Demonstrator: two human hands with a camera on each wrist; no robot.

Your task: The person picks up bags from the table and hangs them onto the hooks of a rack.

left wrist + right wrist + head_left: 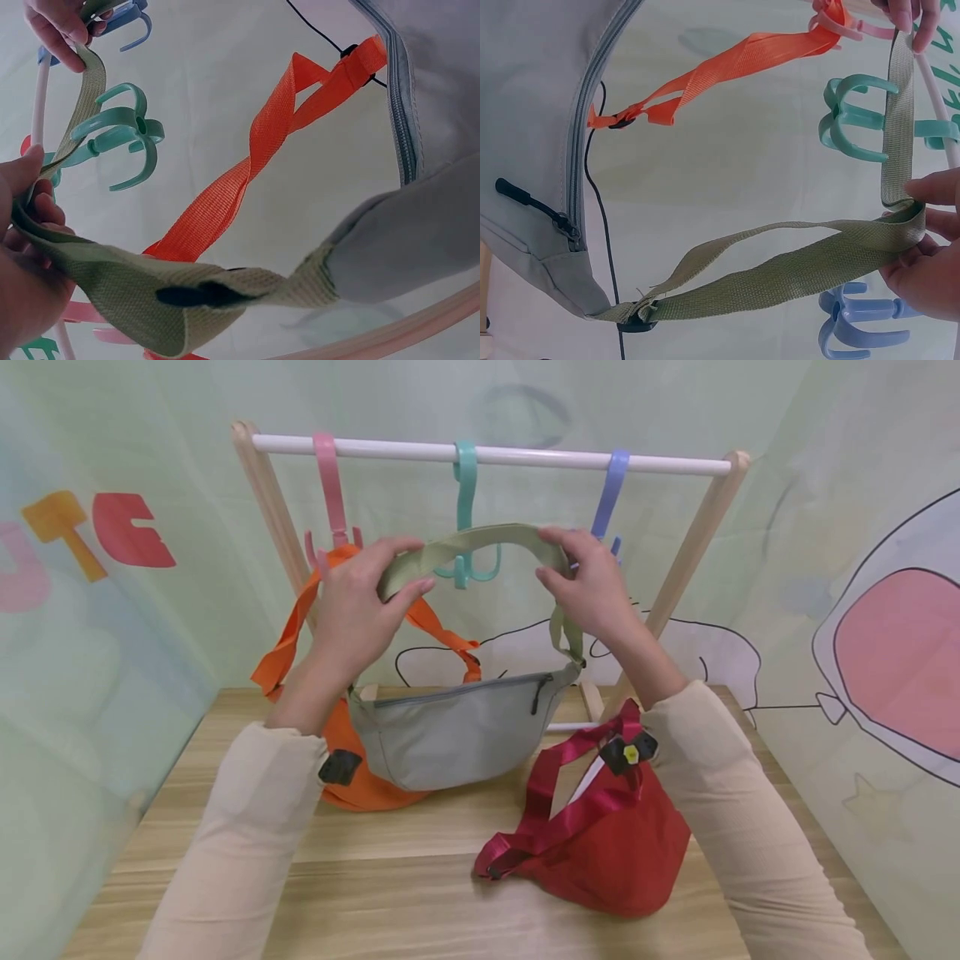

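A grey waist bag hangs from its green webbing strap, which both hands hold up in an arch. My left hand grips the strap's left part between thumb and fingers. At the other end, my right hand pinches it near the bend. Just behind the arch is the teal hook; in the right wrist view the strap passes across the teal prongs. Behind the left forearm, an orange bag hangs by its orange strap from the pink hook.
A wooden-legged rack with a white bar stands on the wooden table. The blue hook is at the bar's right, behind the right hand. A red bag lies on the table at right, under the right forearm. Printed curtains surround the table.
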